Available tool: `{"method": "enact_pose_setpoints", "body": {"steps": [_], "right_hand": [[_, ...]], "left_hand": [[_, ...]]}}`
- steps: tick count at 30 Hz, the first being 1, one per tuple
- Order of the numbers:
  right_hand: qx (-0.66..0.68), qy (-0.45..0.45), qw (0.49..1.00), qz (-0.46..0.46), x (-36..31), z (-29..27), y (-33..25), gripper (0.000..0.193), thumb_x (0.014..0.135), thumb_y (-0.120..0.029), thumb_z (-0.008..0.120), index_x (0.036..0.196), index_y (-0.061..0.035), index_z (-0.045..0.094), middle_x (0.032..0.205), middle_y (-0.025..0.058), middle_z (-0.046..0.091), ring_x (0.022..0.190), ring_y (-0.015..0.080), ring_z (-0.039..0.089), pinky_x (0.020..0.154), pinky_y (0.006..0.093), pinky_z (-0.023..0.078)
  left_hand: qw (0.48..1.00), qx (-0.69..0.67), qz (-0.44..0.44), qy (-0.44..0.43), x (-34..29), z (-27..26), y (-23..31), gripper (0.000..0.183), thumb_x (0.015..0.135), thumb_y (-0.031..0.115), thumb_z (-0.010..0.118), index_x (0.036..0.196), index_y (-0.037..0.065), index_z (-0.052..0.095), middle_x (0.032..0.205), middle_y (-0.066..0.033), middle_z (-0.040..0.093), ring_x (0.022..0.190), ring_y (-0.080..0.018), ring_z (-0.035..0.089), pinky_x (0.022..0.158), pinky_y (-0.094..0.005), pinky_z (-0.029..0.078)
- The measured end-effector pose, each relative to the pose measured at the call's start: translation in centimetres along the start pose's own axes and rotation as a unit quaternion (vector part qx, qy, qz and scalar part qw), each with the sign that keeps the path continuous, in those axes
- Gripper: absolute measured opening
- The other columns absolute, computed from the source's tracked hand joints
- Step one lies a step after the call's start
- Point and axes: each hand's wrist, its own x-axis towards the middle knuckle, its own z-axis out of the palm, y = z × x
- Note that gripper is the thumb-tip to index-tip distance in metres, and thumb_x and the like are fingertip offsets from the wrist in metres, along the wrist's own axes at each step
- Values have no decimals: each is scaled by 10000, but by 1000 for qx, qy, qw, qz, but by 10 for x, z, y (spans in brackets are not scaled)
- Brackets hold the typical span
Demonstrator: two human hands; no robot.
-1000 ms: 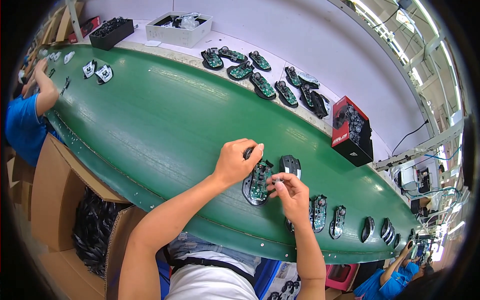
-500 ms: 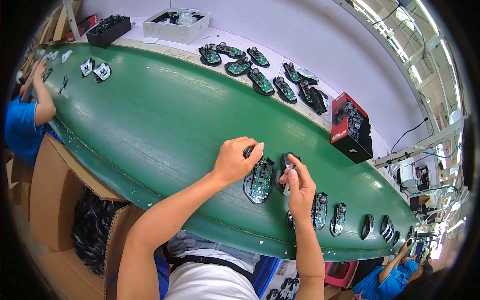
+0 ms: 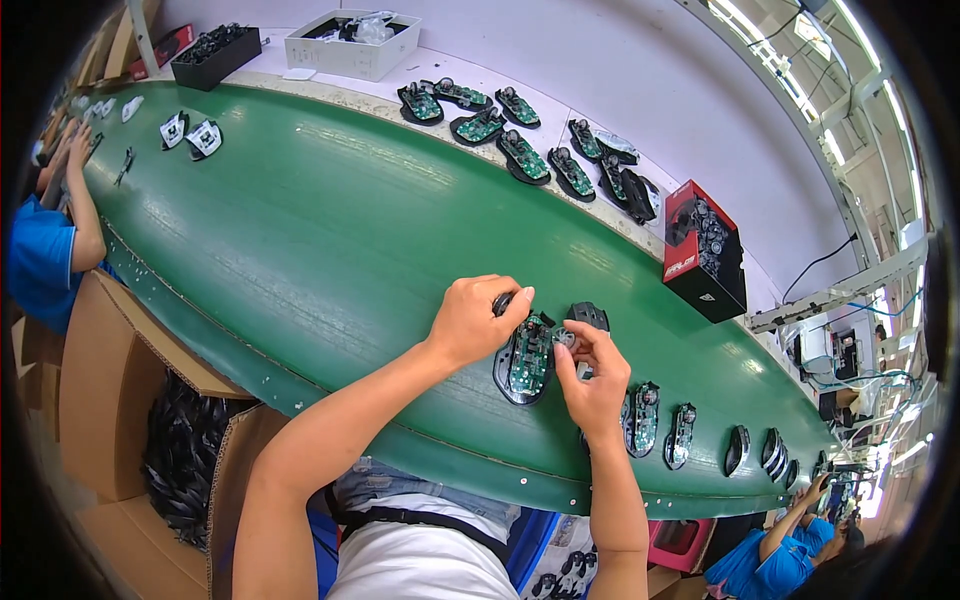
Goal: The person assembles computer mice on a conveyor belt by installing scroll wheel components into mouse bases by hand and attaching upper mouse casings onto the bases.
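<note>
Can't see what my left hand [image 3: 468, 322] pinches: fingers cover all but a dark tip at the top of the mouse base [image 3: 524, 358]. My right hand [image 3: 594, 372] hides that base's right edge and most of the black part [image 3: 589, 317] just behind it; the small piece at its fingertips is too tiny to tell. Row of bases [image 3: 655, 418] to the right of my hands shrinks into blur near the rim. Contents of the white box [image 3: 352, 44] far beyond my hands are unreadable. Person [image 3: 45, 245] far left is cut by the frame edge.
</note>
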Motion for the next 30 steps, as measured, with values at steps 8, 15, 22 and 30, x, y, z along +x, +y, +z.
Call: {"method": "enact_pose_setpoints", "body": {"steps": [8, 15, 22, 30], "right_hand": [[-113, -44, 988, -92, 0, 3, -1, 369, 790, 41, 728, 1149, -17, 666, 855, 91, 620, 712, 194, 644, 654, 297, 537], [-181, -44, 976, -108, 0, 2, -1, 366, 805, -12, 746, 1162, -23, 671, 1001, 117, 619, 826, 251, 659, 724, 353, 550], [-206, -49, 968, -137, 4, 7, 10, 347, 829, -22, 716, 1173, -27, 668, 1129, 137, 624, 1009, 320, 645, 848, 395, 530], [-243, -74, 956, -145, 6, 8, 10, 399, 843, -20, 688, 1238, -12, 639, 1091, 167, 611, 958, 332, 610, 818, 435, 511]], "left_hand": [[1000, -2, -7, -5, -1, 3, -2, 251, 896, 207, 646, 770, -5, 690, 706, -174, 660, 582, -328, 627, 552, -412, 476], [998, 16, -24, -46, -4, 4, -5, 234, 906, 196, 653, 857, -25, 710, 724, -177, 670, 579, -273, 630, 556, -368, 478], [998, 10, -14, -63, -7, 10, -7, 245, 909, 215, 650, 852, -15, 713, 712, -186, 667, 580, -305, 637, 552, -378, 480], [996, 11, -26, -79, -7, 9, -3, 251, 912, 217, 646, 842, -16, 709, 700, -181, 661, 577, -305, 636, 549, -382, 478]]}}
